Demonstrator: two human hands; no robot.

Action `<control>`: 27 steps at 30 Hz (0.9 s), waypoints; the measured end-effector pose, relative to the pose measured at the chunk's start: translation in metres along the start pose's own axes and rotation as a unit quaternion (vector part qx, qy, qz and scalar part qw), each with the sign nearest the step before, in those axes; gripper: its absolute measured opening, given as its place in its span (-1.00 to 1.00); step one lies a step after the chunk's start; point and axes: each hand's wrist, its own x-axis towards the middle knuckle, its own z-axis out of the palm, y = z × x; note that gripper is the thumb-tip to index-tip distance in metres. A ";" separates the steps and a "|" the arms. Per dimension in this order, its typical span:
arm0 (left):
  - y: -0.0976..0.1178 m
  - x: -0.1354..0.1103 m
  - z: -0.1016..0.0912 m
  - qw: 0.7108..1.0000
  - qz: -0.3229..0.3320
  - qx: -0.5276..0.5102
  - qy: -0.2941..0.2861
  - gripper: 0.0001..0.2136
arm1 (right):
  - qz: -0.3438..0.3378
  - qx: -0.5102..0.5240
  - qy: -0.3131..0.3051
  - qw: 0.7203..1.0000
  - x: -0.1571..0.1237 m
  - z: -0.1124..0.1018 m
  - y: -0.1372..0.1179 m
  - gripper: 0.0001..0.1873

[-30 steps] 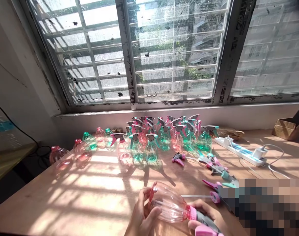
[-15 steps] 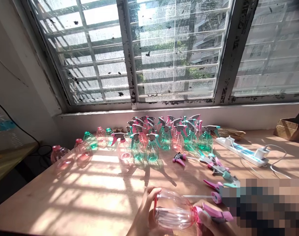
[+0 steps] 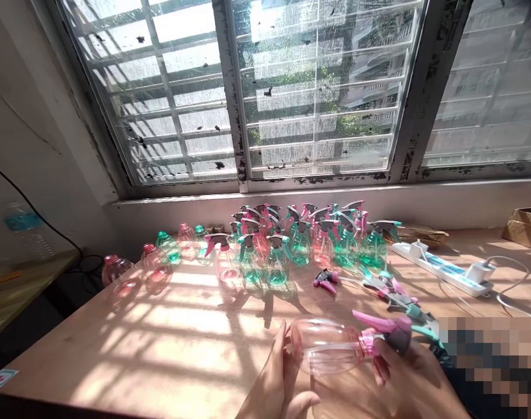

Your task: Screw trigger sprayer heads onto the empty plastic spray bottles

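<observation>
A clear pink spray bottle (image 3: 326,348) lies on its side between my hands, low in the view, with a pink and grey trigger head (image 3: 385,333) on its neck at the right. My left hand (image 3: 278,378) cups the bottle's base with fingers upright and loosely spread. My right hand (image 3: 405,375) is closed round the trigger head and neck. A cluster of several finished pink and green spray bottles (image 3: 291,244) stands by the window. Several loose trigger heads (image 3: 390,291) lie right of my hands.
Headless pink and green bottles (image 3: 156,265) stand at the left of the wooden table (image 3: 160,343). A white power strip (image 3: 442,269) with a plugged charger and cable lies at the right, a cardboard box (image 3: 525,224) beyond it. The barred window (image 3: 291,87) fills the back.
The bottle has been turned and raised, its trigger now pointing up and left. My right hand has shifted onto the head, and the view has drifted a little to the left.
</observation>
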 end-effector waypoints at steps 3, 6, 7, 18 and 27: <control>0.006 0.000 -0.001 1.000 0.005 0.010 0.016 -0.03 | -0.023 -0.062 0.043 0.997 0.043 -0.009 -0.034 -0.49; 0.008 0.001 -0.002 1.000 -0.008 0.015 0.017 -0.20 | -0.103 -0.165 0.000 0.981 0.101 -0.008 -0.057 -0.46; 0.008 0.001 -0.003 1.000 -0.009 0.014 0.016 -0.24 | -0.113 -0.184 -0.021 0.976 0.121 -0.005 -0.062 -0.45; -0.008 0.003 -0.006 0.996 0.007 0.056 -0.063 -0.51 | -0.153 -0.340 -0.156 0.915 0.212 0.033 -0.060 -0.50; -0.013 0.002 0.012 0.991 0.028 0.129 0.019 -0.71 | -0.197 -0.492 -0.164 0.832 0.233 0.071 -0.081 -0.45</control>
